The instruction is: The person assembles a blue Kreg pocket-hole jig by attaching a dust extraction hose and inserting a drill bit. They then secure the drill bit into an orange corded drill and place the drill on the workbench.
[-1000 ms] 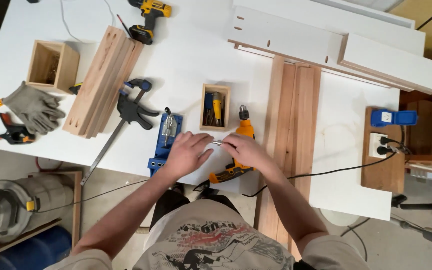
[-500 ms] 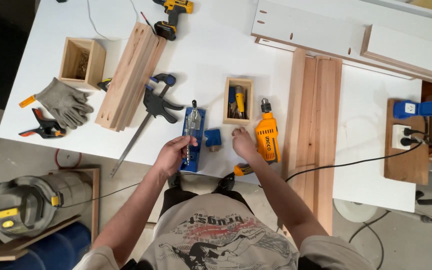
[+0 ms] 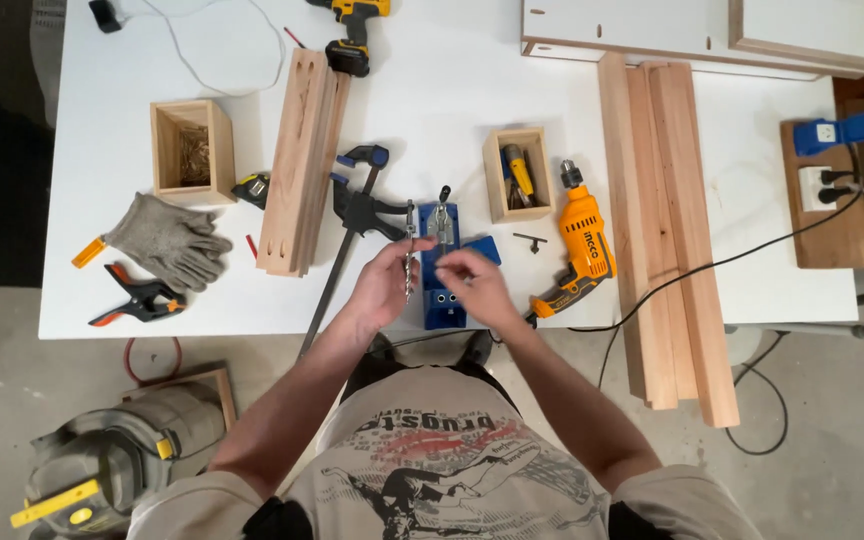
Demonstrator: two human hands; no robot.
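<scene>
My left hand [image 3: 384,288] holds a long stepped drill bit [image 3: 410,255] upright over the table's front edge, just left of a blue pocket-hole jig [image 3: 444,285]. My right hand [image 3: 474,288] hovers over the jig with its fingertips pinched together a little right of the bit. Whether they hold anything small is not visible. An orange corded drill [image 3: 584,250] lies to the right of my right hand, with a black chuck key [image 3: 530,240] beside it.
On the white table [image 3: 472,90]: a small wooden box of bits [image 3: 517,175], a black bar clamp [image 3: 357,215], stacked short boards [image 3: 297,165], a box of screws [image 3: 192,150], grey gloves [image 3: 167,240], a spring clamp [image 3: 137,300], long boards [image 3: 667,230], a cordless drill [image 3: 352,30]. A vacuum [image 3: 102,470] stands on the floor.
Both hands left the orange drill, which now lies on the table. My left hand took the long bit from beside the jig and lifted it; my right hand moved over the jig.
</scene>
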